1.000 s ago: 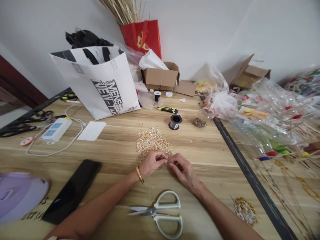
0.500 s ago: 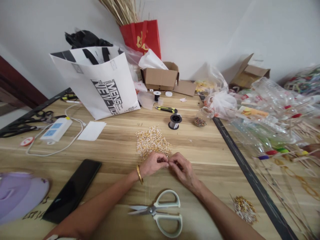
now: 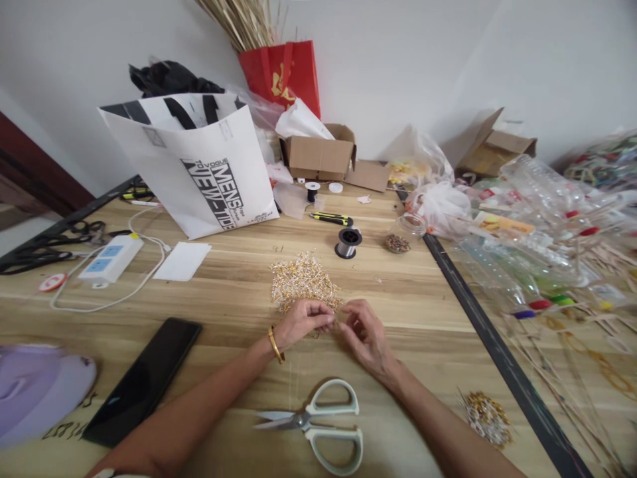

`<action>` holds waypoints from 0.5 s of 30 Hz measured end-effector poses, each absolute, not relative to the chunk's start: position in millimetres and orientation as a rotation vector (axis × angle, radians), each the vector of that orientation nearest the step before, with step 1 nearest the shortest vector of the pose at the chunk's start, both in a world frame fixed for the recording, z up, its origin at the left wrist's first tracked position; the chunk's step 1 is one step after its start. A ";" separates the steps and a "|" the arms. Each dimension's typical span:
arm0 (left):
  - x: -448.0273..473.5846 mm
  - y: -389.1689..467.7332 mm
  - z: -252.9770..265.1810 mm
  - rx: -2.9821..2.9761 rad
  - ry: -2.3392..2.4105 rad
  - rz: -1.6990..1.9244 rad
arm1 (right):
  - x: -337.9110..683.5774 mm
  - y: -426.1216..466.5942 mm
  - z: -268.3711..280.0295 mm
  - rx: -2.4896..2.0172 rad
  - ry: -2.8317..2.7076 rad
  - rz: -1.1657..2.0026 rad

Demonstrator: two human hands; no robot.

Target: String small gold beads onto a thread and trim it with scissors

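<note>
The left hand [image 3: 301, 321] and the right hand [image 3: 365, 335] meet at the near edge of a pile of small gold and white pieces [image 3: 303, 282] on the wooden table [image 3: 223, 299].

Both hands have their fingertips pinched together, almost touching each other — what they pinch is too small to tell. The pile lies just behind the hands, in the middle of the table. White-handled scissors [image 3: 318, 425] lie near the wrists, and a black phone [image 3: 144, 378] lies further to the left — well apart from the pile.
</note>
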State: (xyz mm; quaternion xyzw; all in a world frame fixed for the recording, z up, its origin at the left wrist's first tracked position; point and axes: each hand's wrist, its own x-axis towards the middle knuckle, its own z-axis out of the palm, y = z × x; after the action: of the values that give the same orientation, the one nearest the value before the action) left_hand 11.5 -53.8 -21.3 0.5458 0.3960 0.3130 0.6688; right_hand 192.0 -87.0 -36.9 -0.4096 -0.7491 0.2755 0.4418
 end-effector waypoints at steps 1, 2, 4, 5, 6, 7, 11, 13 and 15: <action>11.5 -53.6 -21.4 1.226 0.895 0.707 | 191.8 -86.5 -36.2 -1.017 -1.888 0.695; 11.6 -53.5 -21.7 1.220 0.898 0.709 | 191.7 -86.0 -35.6 -1.018 -1.917 0.703; 11.8 -53.5 -22.4 1.213 0.902 0.712 | 191.6 -85.3 -34.8 -1.011 -1.954 0.708; 12.0 -53.6 -22.6 1.214 0.903 0.711 | 191.6 -85.1 -34.6 -1.004 -1.964 0.714; 12.2 -53.8 -22.8 1.218 0.903 0.709 | 191.7 -84.9 -34.5 -0.998 -1.971 0.723; 12.4 -54.0 -22.8 1.225 0.903 0.708 | 191.7 -84.7 -34.6 -0.992 -1.975 0.732; 12.8 -55.2 -21.9 1.257 0.898 0.700 | 191.5 -84.5 -35.2 -0.969 -1.982 0.746; 12.7 -55.5 -21.5 1.264 0.896 0.696 | 191.4 -84.5 -35.2 -0.962 -1.983 0.747; 12.6 -55.6 -21.7 1.268 0.890 0.697 | 191.5 -84.6 -35.0 -0.960 -1.979 0.745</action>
State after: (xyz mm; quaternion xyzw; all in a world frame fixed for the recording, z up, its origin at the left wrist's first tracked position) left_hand 12.6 -55.6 -21.7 0.5606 0.3934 0.3080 0.6604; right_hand 191.5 -84.6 -35.0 -0.3793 -0.7817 0.2944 0.3981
